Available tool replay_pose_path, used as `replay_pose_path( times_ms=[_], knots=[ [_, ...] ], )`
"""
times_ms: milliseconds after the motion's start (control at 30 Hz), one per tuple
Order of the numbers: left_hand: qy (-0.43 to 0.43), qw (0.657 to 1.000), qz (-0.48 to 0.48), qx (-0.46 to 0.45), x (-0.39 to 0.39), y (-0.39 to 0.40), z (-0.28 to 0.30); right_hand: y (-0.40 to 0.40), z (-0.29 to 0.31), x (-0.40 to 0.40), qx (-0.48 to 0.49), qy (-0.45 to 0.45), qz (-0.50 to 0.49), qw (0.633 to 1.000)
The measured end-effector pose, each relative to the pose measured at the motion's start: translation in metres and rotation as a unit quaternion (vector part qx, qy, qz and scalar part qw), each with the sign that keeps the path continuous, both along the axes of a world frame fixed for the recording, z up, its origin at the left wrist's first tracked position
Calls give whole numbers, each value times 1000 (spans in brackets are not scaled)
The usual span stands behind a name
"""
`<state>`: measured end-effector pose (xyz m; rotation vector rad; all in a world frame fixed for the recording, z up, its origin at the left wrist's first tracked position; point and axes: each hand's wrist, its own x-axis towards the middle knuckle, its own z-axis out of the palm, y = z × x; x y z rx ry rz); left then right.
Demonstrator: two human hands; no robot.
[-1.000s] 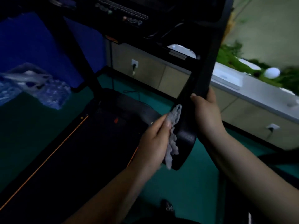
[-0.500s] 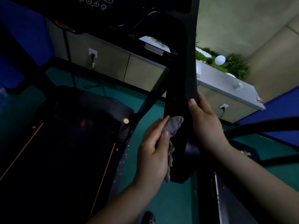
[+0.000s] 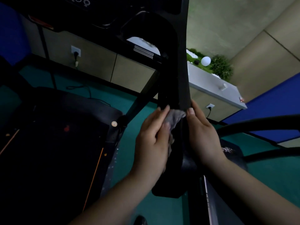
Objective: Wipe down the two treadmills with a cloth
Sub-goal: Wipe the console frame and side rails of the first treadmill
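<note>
Cloth [image 3: 174, 118], grey and crumpled, is pressed against the black handrail [image 3: 174, 88] of the treadmill [image 3: 53, 143], mid-frame. Left hand [image 3: 154, 140] grasps the cloth, fingers extended up along it, thumb on the near side. Right hand [image 3: 201, 132] grips the right side of the same handrail, thumb tip touching the cloth's upper edge. Treadmill belt lies dark to the left, with orange edge lines. Second treadmill [image 3: 259, 127] frame shows at right, dark curved bars only. Far side: beige cabinets [image 3: 129, 72] with a wall socket [image 3: 75, 51], white countertop [image 3: 211, 83] with green plants [image 3: 221, 66] and a white ball [image 3: 205, 61]. Green floor [image 3: 267, 172] below.
</note>
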<state>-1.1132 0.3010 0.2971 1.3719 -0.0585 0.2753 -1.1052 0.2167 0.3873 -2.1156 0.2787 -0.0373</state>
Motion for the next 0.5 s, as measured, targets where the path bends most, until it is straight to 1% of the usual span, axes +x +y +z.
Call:
replay_pose_path(
  times_ms=[67, 167, 267, 333, 400, 500],
  knots=[
    [-16, 1000, 6, 20, 41, -4, 8, 1, 1, 1, 2, -2, -1, 1000],
    [15, 1000, 3, -20, 88, -10, 4, 1, 1, 0, 12, -2, -9, 1000],
    [65, 996, -23, -51, 70, -14, -14, 1, -1, 0, 21, -3, -10, 1000],
    [70, 994, -36, -74, 38, -15, -22, 0, -2, 1, 31, -3, -16, 999],
    [40, 997, -29, -59, 25, -13, -12, 1, -3, 2, 44, -3, -15, 999],
    [16, 1000, -6, 5, 71, -12, 10, 2, -4, 3, 54, -6, -10, 998]
  ],
)
